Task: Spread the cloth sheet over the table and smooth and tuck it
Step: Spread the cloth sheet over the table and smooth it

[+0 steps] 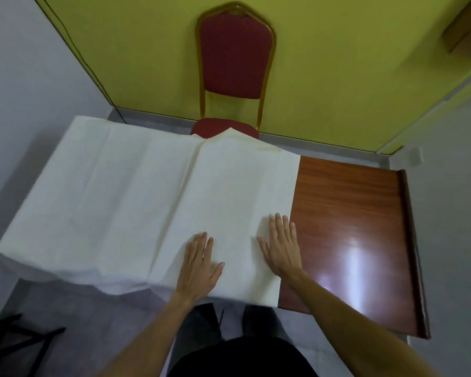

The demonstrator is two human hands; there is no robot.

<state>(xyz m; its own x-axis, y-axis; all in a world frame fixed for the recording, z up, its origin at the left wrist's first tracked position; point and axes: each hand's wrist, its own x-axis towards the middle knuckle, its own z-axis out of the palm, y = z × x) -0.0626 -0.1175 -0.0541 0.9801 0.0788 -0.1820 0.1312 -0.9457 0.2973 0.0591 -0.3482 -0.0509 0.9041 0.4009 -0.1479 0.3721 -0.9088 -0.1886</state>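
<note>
A cream-white cloth sheet [136, 197] lies over the left and middle of a reddish wooden table [348, 219]. The sheet hangs over the near left edge, and fold creases run across it. Its right edge stops short, so the table's right third shows bare. At the far edge, a fold of cloth rises in front of the chair. My left hand [199, 265] rests flat on the sheet near the front edge, fingers apart. My right hand [282, 244] lies flat, fingers apart, by the sheet's right edge, its outer fingers at the border of the bare wood.
A red padded chair [235, 55] with a gold frame stands against the yellow wall behind the table. A dark frame [17, 341] stands on the floor at the lower left. The table's right end has a raised dark rim [412, 240].
</note>
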